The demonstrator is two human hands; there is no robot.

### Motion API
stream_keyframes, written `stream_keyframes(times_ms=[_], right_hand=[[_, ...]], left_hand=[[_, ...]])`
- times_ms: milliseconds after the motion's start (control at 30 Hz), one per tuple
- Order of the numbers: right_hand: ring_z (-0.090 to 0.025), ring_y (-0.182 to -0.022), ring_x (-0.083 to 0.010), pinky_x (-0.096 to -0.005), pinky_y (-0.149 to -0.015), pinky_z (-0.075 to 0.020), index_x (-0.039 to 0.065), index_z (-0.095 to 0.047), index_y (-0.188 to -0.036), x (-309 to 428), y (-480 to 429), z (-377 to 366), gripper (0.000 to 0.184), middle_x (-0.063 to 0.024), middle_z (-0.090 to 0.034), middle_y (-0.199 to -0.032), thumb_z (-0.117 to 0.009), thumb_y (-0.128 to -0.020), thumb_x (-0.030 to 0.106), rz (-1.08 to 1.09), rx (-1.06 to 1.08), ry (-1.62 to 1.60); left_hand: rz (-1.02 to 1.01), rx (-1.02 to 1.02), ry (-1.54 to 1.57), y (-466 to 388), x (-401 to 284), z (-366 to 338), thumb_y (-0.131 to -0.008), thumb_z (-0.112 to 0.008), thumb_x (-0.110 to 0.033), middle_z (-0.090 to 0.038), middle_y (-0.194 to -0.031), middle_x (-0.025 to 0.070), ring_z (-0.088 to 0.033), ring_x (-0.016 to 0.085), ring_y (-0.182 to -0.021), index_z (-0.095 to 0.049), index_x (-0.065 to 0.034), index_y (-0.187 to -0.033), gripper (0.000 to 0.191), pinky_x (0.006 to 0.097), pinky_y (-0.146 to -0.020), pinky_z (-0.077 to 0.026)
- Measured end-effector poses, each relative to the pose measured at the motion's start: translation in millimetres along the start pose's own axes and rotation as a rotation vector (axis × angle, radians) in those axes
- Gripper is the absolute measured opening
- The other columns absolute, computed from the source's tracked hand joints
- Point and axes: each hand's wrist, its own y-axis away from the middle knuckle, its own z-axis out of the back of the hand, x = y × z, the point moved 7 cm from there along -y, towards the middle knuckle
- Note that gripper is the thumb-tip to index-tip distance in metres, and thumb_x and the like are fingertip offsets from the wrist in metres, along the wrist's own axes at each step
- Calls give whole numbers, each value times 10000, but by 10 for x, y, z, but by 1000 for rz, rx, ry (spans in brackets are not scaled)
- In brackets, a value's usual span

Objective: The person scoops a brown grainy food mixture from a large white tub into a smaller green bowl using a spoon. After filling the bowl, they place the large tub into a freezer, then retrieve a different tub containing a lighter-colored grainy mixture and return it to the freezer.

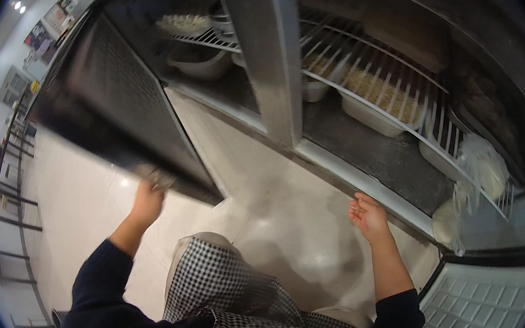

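Note:
My left hand point(150, 194) is at the lower edge of a dark refrigerator door point(122, 102), which stands ajar at the left and is blurred; its fingers are partly hidden there. My right hand point(368, 216), fingers loosely curled and apart, hovers in front of the metal sill point(364, 179) of the right compartment, and I see nothing held in it. Inside that compartment, a white wire shelf point(378, 99) spans above a white plastic tub of shredded, straw-coloured food point(383, 98). Clear plastic bags with pale contents point(486, 167) rest at the shelf's right end.
A metal post point(280, 63) divides the two compartments. Another white tub point(201, 64) sits in the left one. At the lower right, the other door's ribbed white inner panel point(480, 309) stands open. Dark-legged tables point(14, 222) line the far left, beyond the pale floor point(73, 180).

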Motion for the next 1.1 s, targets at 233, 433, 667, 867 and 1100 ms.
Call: stream_keyframes(times_ms=[233, 433, 667, 867, 1100], right_hand=[[-593, -779, -182, -318, -701, -521, 33, -530, -1164, -323, -453, -325, 247, -100, -614, -941, -501, -923, 79, -104, 46, 150], [-610, -764, -185, -316, -692, -534, 42, -535, -1168, -443, -480, -680, 249, -86, -623, -938, -506, -925, 92, -132, -10, 201], [-628, -733, -197, -304, -650, -550, 22, -537, -1179, -530, 114, -615, 269, -116, -641, -923, -521, -919, 89, -157, -242, 194], [-628, -671, -199, -289, -602, -550, 19, -547, -1131, -629, 584, -687, 246, -115, -642, -871, -499, -891, 37, -124, -359, 73], [-624, -653, -200, -295, -604, -551, 20, -549, -1070, -1072, 587, -854, 207, -108, -645, -845, -506, -868, 26, -176, -451, 32]], left_hand=[[7, -100, -223, 982, 1882, 1677, -737, -343, 115, -621, -1083, 189, -551, 283, -1039, -572, 69, -1096, 428, 312, -912, -409], [621, 525, 192, 1075, 3058, 53, -869, -607, -113, -671, -752, 118, -644, 201, -623, -594, 7, -1134, 292, 304, -543, -509], [256, 366, 1098, -2551, 716, -1892, -924, -587, -263, -656, -922, 82, -632, 161, -840, -621, 10, -1062, 308, 264, -704, -510], [379, 264, 1421, -3961, -672, -2275, -927, -504, -126, -567, -799, 78, -637, 240, -808, -558, -8, -957, 133, 321, -614, -494], [123, 309, 582, -4393, -874, -2131, -892, -551, -109, -535, -694, 92, -602, 254, -672, -550, -7, -815, 127, 338, -575, -471]])
